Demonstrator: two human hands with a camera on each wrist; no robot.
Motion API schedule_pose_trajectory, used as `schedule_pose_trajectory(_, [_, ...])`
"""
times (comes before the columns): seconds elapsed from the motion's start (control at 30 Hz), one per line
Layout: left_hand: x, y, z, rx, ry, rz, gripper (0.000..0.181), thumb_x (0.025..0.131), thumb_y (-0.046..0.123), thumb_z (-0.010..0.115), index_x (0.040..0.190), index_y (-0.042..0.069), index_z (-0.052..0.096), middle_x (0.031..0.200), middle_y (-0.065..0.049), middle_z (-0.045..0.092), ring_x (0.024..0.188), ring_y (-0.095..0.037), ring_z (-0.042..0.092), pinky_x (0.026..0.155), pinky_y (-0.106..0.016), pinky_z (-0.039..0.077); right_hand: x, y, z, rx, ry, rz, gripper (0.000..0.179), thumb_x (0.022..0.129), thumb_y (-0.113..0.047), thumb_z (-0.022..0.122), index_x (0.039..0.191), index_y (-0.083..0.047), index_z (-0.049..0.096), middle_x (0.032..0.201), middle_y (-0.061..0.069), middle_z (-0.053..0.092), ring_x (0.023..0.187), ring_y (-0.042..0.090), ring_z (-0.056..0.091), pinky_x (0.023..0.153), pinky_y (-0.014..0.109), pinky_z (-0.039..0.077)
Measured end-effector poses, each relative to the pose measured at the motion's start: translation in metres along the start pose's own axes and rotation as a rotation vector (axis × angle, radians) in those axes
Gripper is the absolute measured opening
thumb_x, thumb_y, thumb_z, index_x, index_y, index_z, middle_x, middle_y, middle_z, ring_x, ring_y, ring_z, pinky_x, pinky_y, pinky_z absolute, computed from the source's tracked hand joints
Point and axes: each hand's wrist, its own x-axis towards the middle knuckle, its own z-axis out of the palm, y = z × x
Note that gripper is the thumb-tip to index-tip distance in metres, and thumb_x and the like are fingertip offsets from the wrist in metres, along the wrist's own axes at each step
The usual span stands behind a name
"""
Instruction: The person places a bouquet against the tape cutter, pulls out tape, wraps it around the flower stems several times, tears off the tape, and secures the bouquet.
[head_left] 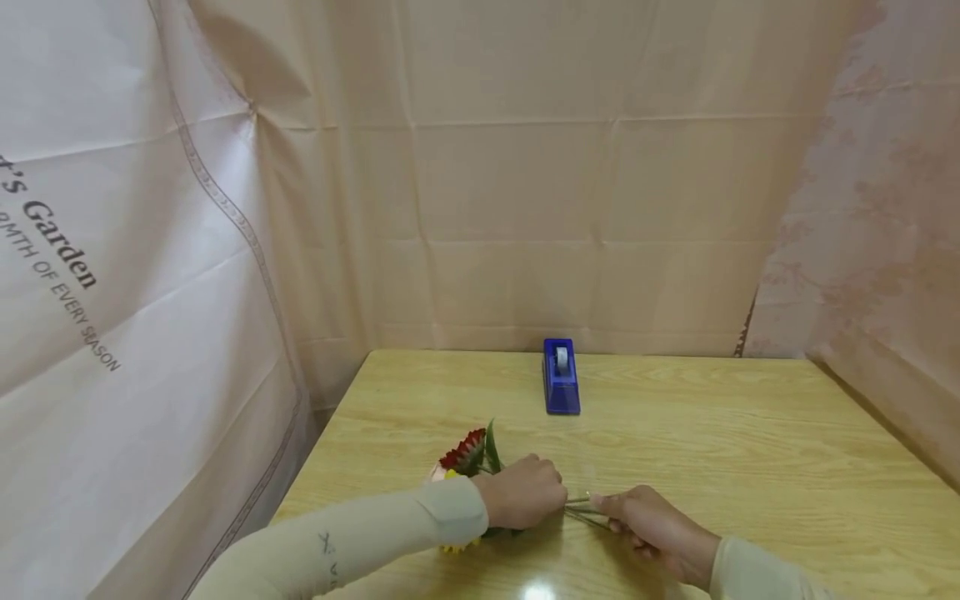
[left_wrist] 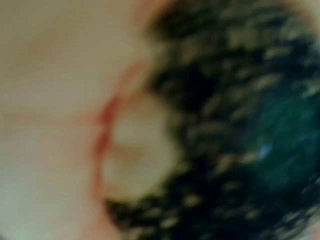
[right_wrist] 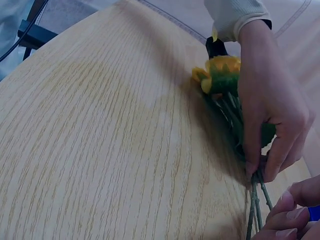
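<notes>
A small bunch of artificial flowers lies low over the table, with a red flower (head_left: pixel 465 451) and a yellow flower (right_wrist: pixel 223 72) at its head end. My left hand (head_left: pixel 527 492) holds the bunch by its green stems (right_wrist: pixel 257 202), thumb and fingers pinching them together below the leaves. Past that grip the bare stems run toward my right hand (head_left: pixel 660 529). Its thumb and fingers pinch around the stem ends, curled close beside the left hand. The left wrist view is a blurred close-up of dark green texture and pale cloth.
A blue tape dispenser (head_left: pixel 562 379) with a roll of clear tape stands behind the hands on the wooden table (head_left: pixel 697 417). Beige cloth (head_left: pixel 510 183) hangs around the back and sides. A dark frame piece (right_wrist: pixel 37 34) and a cable show beyond the table's edge.
</notes>
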Motion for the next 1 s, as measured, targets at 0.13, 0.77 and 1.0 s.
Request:
schedule_pose_trajectory(0.13, [-0.003, 0.0, 0.001, 0.014, -0.029, 0.019, 0.01, 0.096, 0.015, 0.074, 0.09, 0.023, 0.079, 0.086, 0.01, 0.07, 0.074, -0.003, 0.057, 0.068, -0.018, 0.048, 0.0, 0.002, 0.001, -0.009, 0.001, 0.009, 0.038, 0.103, -0.027, 0.061, 0.068, -0.014, 0.056, 0.063, -0.005, 0.048, 0.049, 0.005, 0.031, 0.048, 0.02, 0.029])
schedule_pose_trajectory(0.77, [0.001, -0.009, 0.001, 0.077, -0.006, 0.036, 0.021, 0.089, 0.033, 0.081, 0.109, 0.027, 0.078, 0.098, 0.012, 0.071, 0.083, -0.005, 0.051, 0.076, -0.022, 0.033, 0.003, -0.006, 0.013, 0.005, -0.032, -0.017, 0.039, 0.104, -0.027, 0.06, 0.068, -0.013, 0.055, 0.059, -0.005, 0.044, 0.048, 0.006, 0.03, 0.047, 0.02, 0.028])
schedule_pose_trajectory(1.0, [0.003, -0.009, 0.0, 0.062, 0.028, 0.001, 0.024, 0.092, 0.034, 0.078, 0.115, 0.027, 0.077, 0.093, 0.015, 0.07, 0.078, -0.007, 0.042, 0.074, -0.022, 0.029, 0.003, -0.006, 0.012, 0.019, -0.031, -0.02, 0.032, 0.105, -0.026, 0.059, 0.084, -0.003, 0.067, 0.064, -0.004, 0.055, 0.046, 0.003, 0.034, 0.045, 0.018, 0.029])
